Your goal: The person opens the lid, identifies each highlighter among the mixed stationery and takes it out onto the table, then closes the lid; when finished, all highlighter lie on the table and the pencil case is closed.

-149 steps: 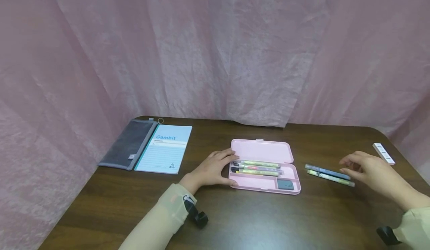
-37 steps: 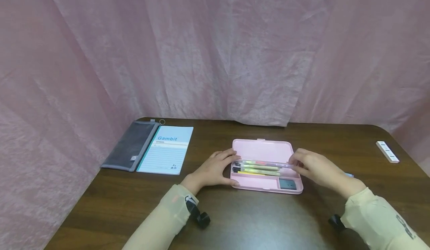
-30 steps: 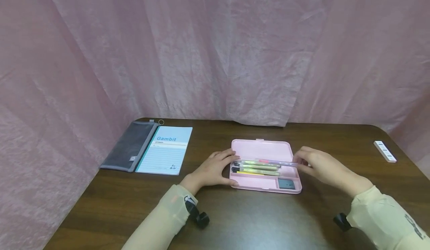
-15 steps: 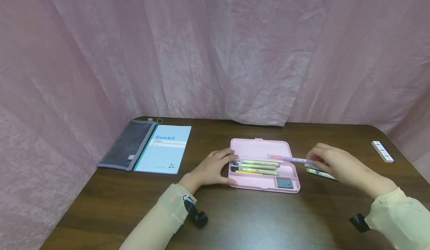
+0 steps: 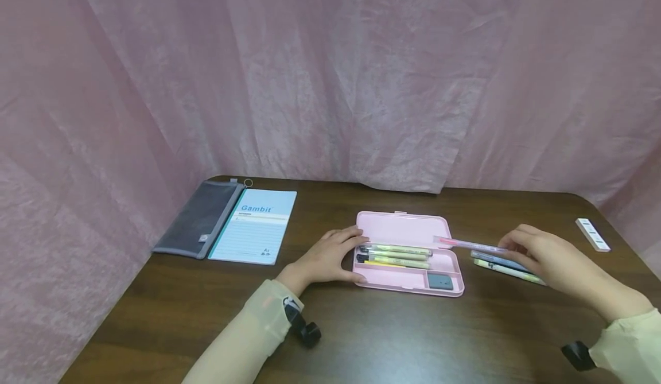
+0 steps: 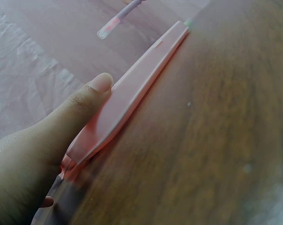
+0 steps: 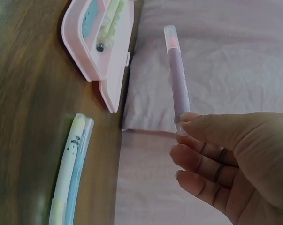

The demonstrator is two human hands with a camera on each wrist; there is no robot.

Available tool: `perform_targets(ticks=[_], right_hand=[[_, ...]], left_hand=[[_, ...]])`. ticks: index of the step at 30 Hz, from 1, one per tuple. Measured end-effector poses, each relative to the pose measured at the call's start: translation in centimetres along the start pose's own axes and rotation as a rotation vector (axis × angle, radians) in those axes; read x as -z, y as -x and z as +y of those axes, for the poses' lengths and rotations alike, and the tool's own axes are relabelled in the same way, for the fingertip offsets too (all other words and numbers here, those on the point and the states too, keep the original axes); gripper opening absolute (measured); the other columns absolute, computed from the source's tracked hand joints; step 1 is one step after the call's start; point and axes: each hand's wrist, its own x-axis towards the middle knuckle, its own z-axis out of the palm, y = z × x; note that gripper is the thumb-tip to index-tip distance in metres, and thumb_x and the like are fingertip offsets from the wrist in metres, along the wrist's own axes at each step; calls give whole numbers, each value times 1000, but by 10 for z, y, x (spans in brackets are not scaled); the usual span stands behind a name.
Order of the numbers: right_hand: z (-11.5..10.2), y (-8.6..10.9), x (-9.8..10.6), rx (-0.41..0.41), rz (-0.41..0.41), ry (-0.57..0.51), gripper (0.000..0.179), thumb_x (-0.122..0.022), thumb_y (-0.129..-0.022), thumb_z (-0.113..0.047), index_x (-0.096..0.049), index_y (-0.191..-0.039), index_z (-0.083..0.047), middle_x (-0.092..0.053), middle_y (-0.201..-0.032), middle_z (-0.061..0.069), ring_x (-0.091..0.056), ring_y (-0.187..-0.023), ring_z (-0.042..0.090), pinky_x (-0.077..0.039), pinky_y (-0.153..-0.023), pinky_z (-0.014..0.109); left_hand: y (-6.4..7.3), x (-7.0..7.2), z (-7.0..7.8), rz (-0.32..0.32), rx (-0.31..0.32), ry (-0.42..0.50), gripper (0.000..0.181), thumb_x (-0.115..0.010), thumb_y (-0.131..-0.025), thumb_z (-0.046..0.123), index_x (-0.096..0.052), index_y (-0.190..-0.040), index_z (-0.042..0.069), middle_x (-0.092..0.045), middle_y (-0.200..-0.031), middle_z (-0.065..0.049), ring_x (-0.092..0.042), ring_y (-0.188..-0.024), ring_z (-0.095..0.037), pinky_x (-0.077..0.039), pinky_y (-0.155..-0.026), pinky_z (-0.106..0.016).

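My left hand [image 5: 325,258] holds the left end of an open pink pencil case [image 5: 403,229], thumb on its front wall and fingers over the left side. Inside lie several pens [image 5: 400,251] and a dark grey eraser [image 5: 440,282] in the small compartment. Between thumb and fingertips, my right hand [image 5: 547,258] pinches one end of a purple highlighter [image 7: 179,82] with a pink tip under a clear cap. It is held in the air, right of the case and above two pens on the table, one blue [image 5: 496,259] and one white-and-yellow [image 5: 506,271].
On the left, a light blue notebook [image 5: 255,229] lies beside a dark grey mesh zip pouch [image 5: 198,220]. A small white strip with dark marks [image 5: 593,235] is near the table's right edge. Pink curtain [image 5: 330,85] hangs behind the brown table [image 5: 392,338].
My right hand went from the two loose pens to the case, pinched the purple highlighter there, and drew it out to the right. The left hand stays on the case.
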Motion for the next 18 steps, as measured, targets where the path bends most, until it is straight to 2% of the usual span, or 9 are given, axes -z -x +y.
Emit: perform_targets(ticks=[14, 18], right_hand=[[14, 33, -10, -60, 14, 14, 24, -77, -72, -3, -66, -89, -16, -52, -81, -16, -36, -68, -12, -38, -54, 20], [19, 42, -16, -45, 59, 10, 24, -77, -72, -3, -65, -88, -16, -50, -79, -17, -35, -68, -12, -36, -52, 18]], left_hand=[[0, 1, 1, -13, 12, 4, 87, -63, -75, 72, -39, -146, 29, -31, -157, 1, -30, -145, -17, -25, -119, -42], [0, 1, 1, -18, 15, 4, 87, -62, -75, 72, -38, -146, 29, -31, -157, 1, -29, -145, -17, -24, -119, -42]])
